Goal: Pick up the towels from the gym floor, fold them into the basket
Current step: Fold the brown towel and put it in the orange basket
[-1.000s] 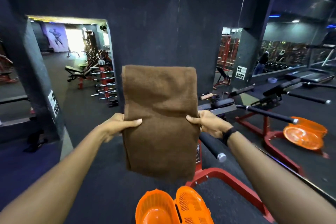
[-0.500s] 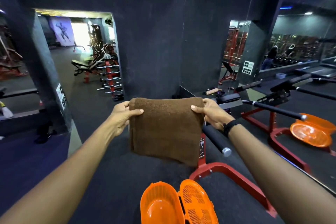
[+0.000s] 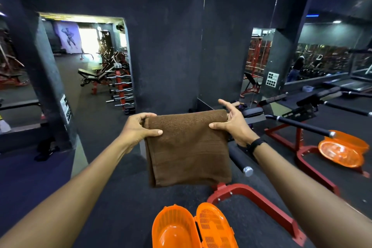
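Below, the orange basket point(image 3: 193, 229) lies open while the left hand point(image 3: 138, 129) pinches the folded towel point(image 3: 187, 147), the right hand point(image 3: 233, 123) spread.

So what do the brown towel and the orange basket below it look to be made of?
The folded brown towel looks like cotton terry: a matte, nubby pile with flat woven bands across it, and it hangs limp from the left hand. The open orange slotted basket looks like moulded plastic: glossy, with even ventilation slits and slightly translucent walls. The exact fibre and plastic type can't be told.
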{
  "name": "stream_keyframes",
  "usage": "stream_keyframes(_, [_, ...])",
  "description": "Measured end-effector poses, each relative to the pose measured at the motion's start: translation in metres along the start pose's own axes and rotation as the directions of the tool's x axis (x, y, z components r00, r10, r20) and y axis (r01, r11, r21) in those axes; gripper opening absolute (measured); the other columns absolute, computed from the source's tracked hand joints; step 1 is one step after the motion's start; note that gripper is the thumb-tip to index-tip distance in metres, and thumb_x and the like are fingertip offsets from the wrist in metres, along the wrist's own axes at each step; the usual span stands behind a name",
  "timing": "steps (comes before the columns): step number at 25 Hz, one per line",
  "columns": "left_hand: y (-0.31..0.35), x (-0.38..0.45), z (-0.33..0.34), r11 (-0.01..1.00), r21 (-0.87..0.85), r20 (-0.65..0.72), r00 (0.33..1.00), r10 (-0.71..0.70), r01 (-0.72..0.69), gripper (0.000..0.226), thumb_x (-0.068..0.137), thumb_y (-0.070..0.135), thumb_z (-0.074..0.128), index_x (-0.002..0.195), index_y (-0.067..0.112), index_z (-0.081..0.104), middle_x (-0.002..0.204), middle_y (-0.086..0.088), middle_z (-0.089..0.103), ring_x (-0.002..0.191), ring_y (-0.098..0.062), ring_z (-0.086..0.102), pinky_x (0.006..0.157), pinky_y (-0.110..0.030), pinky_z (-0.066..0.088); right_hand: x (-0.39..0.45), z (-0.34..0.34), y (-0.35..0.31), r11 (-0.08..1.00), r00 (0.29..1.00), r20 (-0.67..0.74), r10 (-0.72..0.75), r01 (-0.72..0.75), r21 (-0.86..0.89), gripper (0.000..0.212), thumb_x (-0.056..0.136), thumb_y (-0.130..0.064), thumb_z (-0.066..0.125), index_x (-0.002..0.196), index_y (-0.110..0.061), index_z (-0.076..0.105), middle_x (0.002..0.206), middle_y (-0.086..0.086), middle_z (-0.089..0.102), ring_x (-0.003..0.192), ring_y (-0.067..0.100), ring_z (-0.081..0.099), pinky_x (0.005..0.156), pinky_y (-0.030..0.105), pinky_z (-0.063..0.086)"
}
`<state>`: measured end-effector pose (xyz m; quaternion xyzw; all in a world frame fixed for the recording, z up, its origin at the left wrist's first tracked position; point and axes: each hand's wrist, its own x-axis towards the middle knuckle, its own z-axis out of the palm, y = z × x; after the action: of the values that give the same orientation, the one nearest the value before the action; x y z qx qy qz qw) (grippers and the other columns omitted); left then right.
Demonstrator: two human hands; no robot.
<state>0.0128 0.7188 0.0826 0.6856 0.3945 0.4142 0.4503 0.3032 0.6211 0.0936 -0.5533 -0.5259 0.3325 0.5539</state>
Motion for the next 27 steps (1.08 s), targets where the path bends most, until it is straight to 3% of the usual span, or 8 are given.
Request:
stream_keyframes(6, [0.008, 0.009, -0.009, 0.902, 0.432, 0.092, 0.993, -0.073, 0.026, 0.019, 0.068, 0.027, 0.085, 0.082, 0.025, 0.072, 0.084, 0.0, 0.069, 0.088, -0.016, 0.06, 0.083, -0.04, 0.05, -0.002, -0.004, -0.006, 0.941, 0.998, 0.062, -0.004, 0.025, -0.338, 0.032, 0.066, -0.008, 0.086, 0.094, -0.016, 0.071, 0.092, 0.004, 0.07, 0.088, 0.021, 0.065, 0.085, 0.045, 0.056])
stream_keyframes(8, [0.024, 0.009, -0.014, 0.882, 0.471, 0.04, 0.999, 0.004, -0.022, 0.019, 0.066, 0.03, 0.086, 0.078, 0.03, 0.071, 0.08, 0.005, 0.068, 0.088, -0.013, 0.058, 0.078, -0.03, 0.049, -0.001, -0.012, -0.021, 0.948, 0.997, 0.073, -0.035, 0.056, -0.314, 0.026, 0.069, -0.01, 0.084, 0.092, -0.008, 0.072, 0.088, 0.008, 0.07, 0.083, 0.021, 0.064, 0.078, 0.042, 0.055])
stream_keyframes(12, [0.044, -0.003, -0.014, 0.984, -0.167, 0.155, 0.983, 0.095, -0.069, 0.048, 0.062, 0.021, 0.086, 0.105, 0.02, 0.065, 0.097, 0.009, 0.073, 0.094, -0.004, 0.067, 0.08, -0.015, 0.053, 0.001, -0.021, -0.035, 0.994, 0.984, 0.177, -0.003, 0.021, -0.104, 0.044, 0.075, -0.008, 0.079, 0.115, -0.013, 0.063, 0.11, 0.0, 0.07, 0.101, 0.011, 0.067, 0.087, 0.028, 0.055])
stream_keyframes(15, [0.015, -0.012, 0.006, 0.999, -0.037, 0.12, 0.993, -0.002, 0.007, 0.029, 0.074, 0.018, 0.079, 0.1, 0.023, 0.066, 0.1, 0.006, 0.072, 0.096, -0.01, 0.067, 0.083, -0.02, 0.054, -0.008, -0.005, 0.002, 0.997, 0.986, 0.147, 0.083, -0.081, -0.016, 0.051, 0.076, -0.011, 0.078, 0.124, -0.011, 0.057, 0.119, 0.005, 0.068, 0.108, 0.015, 0.065, 0.093, 0.031, 0.053])
stream_keyframes(18, [0.0, -0.012, 0.009, 0.984, -0.157, -0.026, 0.995, -0.095, 0.089, 0.019, 0.083, 0.022, 0.072, 0.1, 0.016, 0.067, 0.102, -0.001, 0.071, 0.09, -0.011, 0.066, 0.075, -0.019, 0.055, -0.011, -0.002, 0.016, 0.971, 0.975, 0.137, 0.173, -0.192, 0.139, 0.047, 0.074, -0.02, 0.076, 0.117, -0.01, 0.059, 0.113, 0.007, 0.069, 0.098, 0.014, 0.069, 0.083, 0.028, 0.056])
stream_keyframes(20, [-0.006, -0.012, 0.007, 0.971, -0.183, -0.023, 0.987, -0.162, 0.155, 0.022, 0.087, 0.025, 0.067, 0.105, 0.014, 0.065, 0.104, -0.005, 0.07, 0.089, -0.012, 0.065, 0.071, -0.02, 0.053, -0.012, 0.002, 0.023, 0.967, 0.944, 0.226, 0.241, -0.253, 0.027, 0.063, 0.066, -0.03, 0.082, 0.12, -0.011, 0.057, 0.116, 0.007, 0.069, 0.103, 0.019, 0.068, 0.089, 0.035, 0.056])
stream_keyframes(23, [-0.017, -0.015, 0.009, 0.965, -0.17, -0.005, 0.979, -0.203, 0.199, 0.022, 0.089, 0.026, 0.065, 0.107, 0.014, 0.064, 0.103, -0.006, 0.07, 0.089, -0.013, 0.067, 0.066, -0.019, 0.053, -0.012, 0.009, 0.03, 0.978, 0.96, 0.187, 0.207, -0.209, -0.009, 0.054, 0.075, -0.023, 0.079, 0.122, -0.009, 0.057, 0.118, 0.007, 0.068, 0.108, 0.018, 0.065, 0.087, 0.027, 0.055])
stream_keyframes(27, [-0.015, -0.014, 0.006, 0.926, -0.305, 0.0, 0.973, -0.231, 0.22, 0.023, 0.091, 0.022, 0.062, 0.111, 0.011, 0.063, 0.1, -0.006, 0.07, 0.086, -0.013, 0.067, 0.066, -0.021, 0.055, -0.009, 0.008, 0.023, 0.961, 0.943, 0.239, 0.232, -0.261, 0.096, 0.085, 0.05, -0.048, 0.09, 0.121, -0.012, 0.059, 0.116, 0.005, 0.069, 0.108, 0.019, 0.066, 0.093, 0.035, 0.052])
